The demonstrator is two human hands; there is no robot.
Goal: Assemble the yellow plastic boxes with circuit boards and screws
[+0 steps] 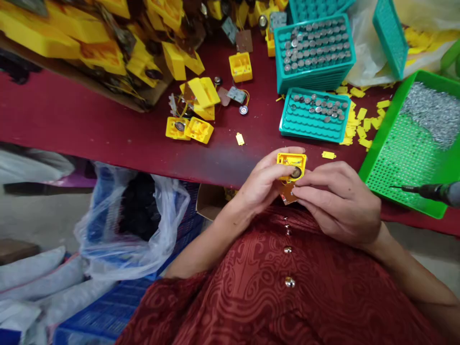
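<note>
My left hand (259, 181) grips a small open yellow plastic case (281, 162) just over the table's front edge, its thumb lying across the inside. A round dark speaker-like disc (296, 172) sits in the case's lower right corner. Below the case hangs a brown circuit board (287, 193). The fingers of my right hand (339, 203) are closed at the board's right edge, close to the case; their tips partly hide what they pinch. Beyond my hands, a small flat yellow piece (328, 155) and another yellow piece (240, 139) lie on the table.
Teal trays of button cells (314, 136) stand at the back. Right of them is a green basket (373, 158) of small metal parts, with a screwdriver (427, 190) over it. Yellow cases (199, 130) and a full carton (89, 91) occupy the left. A bag-lined blue crate (104, 211) stands below.
</note>
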